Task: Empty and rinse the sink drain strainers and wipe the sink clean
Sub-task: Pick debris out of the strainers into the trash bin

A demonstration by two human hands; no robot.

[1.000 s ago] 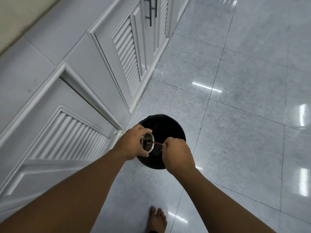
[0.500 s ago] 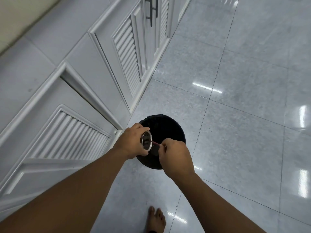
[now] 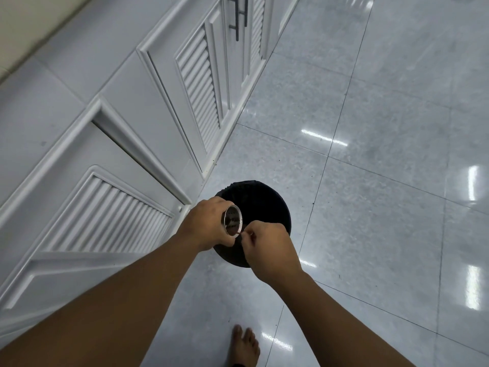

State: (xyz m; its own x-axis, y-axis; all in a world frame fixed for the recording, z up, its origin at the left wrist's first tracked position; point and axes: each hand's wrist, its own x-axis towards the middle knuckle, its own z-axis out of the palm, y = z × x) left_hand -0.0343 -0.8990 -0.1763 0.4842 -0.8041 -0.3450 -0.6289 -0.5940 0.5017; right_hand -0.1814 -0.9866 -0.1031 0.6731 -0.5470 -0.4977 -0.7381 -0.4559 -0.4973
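Observation:
My left hand grips a round metal drain strainer, tipped on its side with its open mouth turned toward my right hand. Dark residue lies inside it. Both hands hover above a round black bin lined with a black bag, standing on the floor. My right hand is closed in a pinch right at the strainer's lower rim. A thin dark stick pokes out of its fingers; most of it is hidden by the hand.
White louvred cabinet doors run along the left, with dark bar handles farther up. Glossy grey floor tiles spread to the right. My bare foot stands on the tiles just below the bin.
My right hand has slid closer to the strainer, so the thin reddish stick that showed between them is now mostly hidden. The left hand has tilted the strainer slightly.

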